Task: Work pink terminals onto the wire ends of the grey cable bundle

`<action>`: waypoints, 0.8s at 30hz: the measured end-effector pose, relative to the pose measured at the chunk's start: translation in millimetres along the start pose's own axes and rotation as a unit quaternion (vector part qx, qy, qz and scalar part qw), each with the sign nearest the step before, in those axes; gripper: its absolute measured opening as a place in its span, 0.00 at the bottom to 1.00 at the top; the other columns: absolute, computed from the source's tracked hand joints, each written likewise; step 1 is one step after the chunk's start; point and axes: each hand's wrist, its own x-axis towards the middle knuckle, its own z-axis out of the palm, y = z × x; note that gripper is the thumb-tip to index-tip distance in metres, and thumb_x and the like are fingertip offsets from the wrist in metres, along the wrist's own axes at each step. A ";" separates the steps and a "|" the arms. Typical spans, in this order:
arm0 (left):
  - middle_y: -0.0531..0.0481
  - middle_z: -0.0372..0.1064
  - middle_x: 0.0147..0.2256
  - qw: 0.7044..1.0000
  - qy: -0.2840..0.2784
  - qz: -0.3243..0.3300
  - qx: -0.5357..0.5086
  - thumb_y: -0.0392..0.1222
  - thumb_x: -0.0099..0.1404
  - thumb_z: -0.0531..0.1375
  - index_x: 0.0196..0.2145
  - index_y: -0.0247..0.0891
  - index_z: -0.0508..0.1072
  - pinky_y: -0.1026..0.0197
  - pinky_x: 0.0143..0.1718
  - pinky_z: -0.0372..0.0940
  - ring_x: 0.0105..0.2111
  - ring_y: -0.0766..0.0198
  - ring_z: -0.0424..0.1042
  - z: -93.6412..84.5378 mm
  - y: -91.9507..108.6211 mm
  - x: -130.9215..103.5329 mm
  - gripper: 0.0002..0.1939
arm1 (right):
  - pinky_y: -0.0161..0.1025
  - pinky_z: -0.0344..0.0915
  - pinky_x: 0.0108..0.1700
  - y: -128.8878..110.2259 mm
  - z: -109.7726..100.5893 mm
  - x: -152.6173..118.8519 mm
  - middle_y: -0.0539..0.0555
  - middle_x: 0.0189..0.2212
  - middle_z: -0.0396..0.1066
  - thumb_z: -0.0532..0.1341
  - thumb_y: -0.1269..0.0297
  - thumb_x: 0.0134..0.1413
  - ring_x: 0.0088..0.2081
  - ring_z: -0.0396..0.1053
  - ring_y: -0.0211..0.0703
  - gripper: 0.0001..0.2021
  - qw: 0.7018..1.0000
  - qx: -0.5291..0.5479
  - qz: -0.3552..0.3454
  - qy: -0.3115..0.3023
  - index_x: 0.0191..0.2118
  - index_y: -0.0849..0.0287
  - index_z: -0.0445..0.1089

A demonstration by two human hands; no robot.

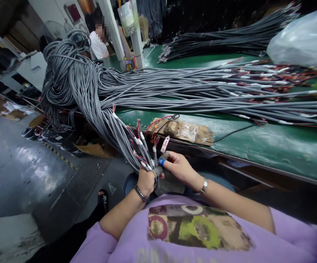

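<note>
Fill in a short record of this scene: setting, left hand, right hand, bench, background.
setting: green bench in a workshop
left hand: left hand closed on a bunch of grey cables
right hand: right hand, blue-taped finger, pinching one cable end
bench: long cables spread across it, taped block near the edge
background: a person in white, plastic bag

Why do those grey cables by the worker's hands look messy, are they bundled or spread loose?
Bundled at that end: the left hand grips the grey cables together, while the right hand pinches one end. Farther up the bench they fan out.
</note>
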 end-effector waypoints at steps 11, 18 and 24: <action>0.55 0.66 0.15 0.988 0.045 -0.021 -0.148 0.42 0.41 0.68 0.19 0.34 0.69 0.65 0.22 0.63 0.17 0.68 0.66 1.6 8.4 9.2 0.12 | 0.41 0.63 0.35 -0.5 -16.8 -16.9 0.54 0.30 0.66 0.61 0.65 0.52 0.33 0.64 0.43 0.03 0.886 -0.306 -0.340 0.073 0.32 0.55 0.73; 0.54 0.64 0.14 0.988 0.019 -0.043 -0.146 0.39 0.45 0.65 0.18 0.34 0.69 0.65 0.19 0.62 0.15 0.69 0.63 -2.4 10.9 5.8 0.09 | 0.38 0.62 0.33 7.9 -30.4 -4.9 0.52 0.25 0.67 0.57 0.50 0.56 0.28 0.64 0.39 0.16 0.968 -0.126 -0.152 0.156 0.30 0.58 0.70; 0.53 0.65 0.14 0.987 0.004 -0.040 -0.155 0.40 0.45 0.65 0.19 0.34 0.70 0.66 0.19 0.61 0.16 0.69 0.64 4.6 18.2 4.3 0.08 | 0.35 0.65 0.31 3.8 -27.6 21.1 0.54 0.29 0.71 0.58 0.41 0.50 0.25 0.65 0.35 0.23 0.975 0.192 0.087 0.066 0.31 0.60 0.71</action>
